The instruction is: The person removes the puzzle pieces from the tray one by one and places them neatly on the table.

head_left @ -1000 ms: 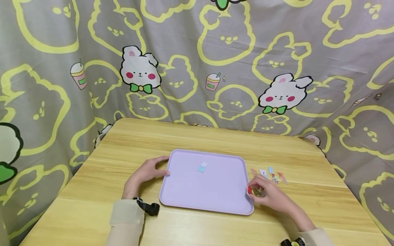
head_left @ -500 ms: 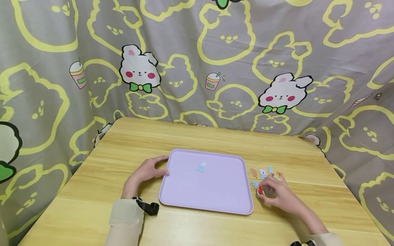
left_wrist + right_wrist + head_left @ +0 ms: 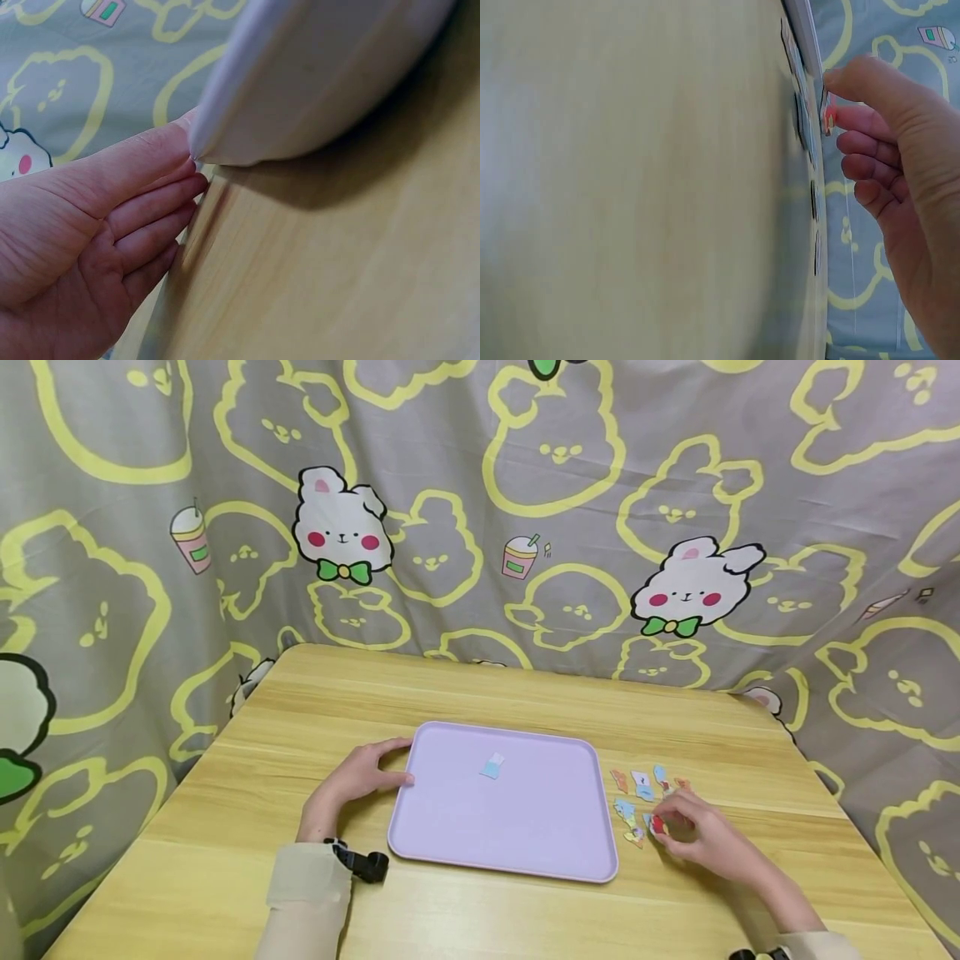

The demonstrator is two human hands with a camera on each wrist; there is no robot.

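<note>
A lilac tray point(image 3: 502, 810) lies on the table, with a small white-and-light-blue puzzle piece point(image 3: 492, 767) on it toward the back. At the tray's left edge, my left hand point(image 3: 365, 774) touches the rim with thumb and fingertips, fingers fairly straight. Right of the tray, my right hand point(image 3: 697, 831) pinches a red puzzle piece point(image 3: 658, 825) between thumb and index finger, low over the table; the right wrist view shows this red piece point(image 3: 827, 116) at the fingertips. Several puzzle pieces lie around that hand, among them a blue piece point(image 3: 625, 810) and a yellowish piece point(image 3: 634, 837).
Behind the right hand lie an orange piece point(image 3: 618, 780), a white-and-blue piece point(image 3: 642, 783) and more pieces, partly covered by the fingers. The wooden table point(image 3: 480, 910) runs back to a grey patterned curtain point(image 3: 450, 527). Each wrist wears a black camera strap.
My right hand has moved right, away from the tray's right edge, with the red piece in its fingers. Blue and yellowish pieces now lie beside the tray. The left hand has stayed put.
</note>
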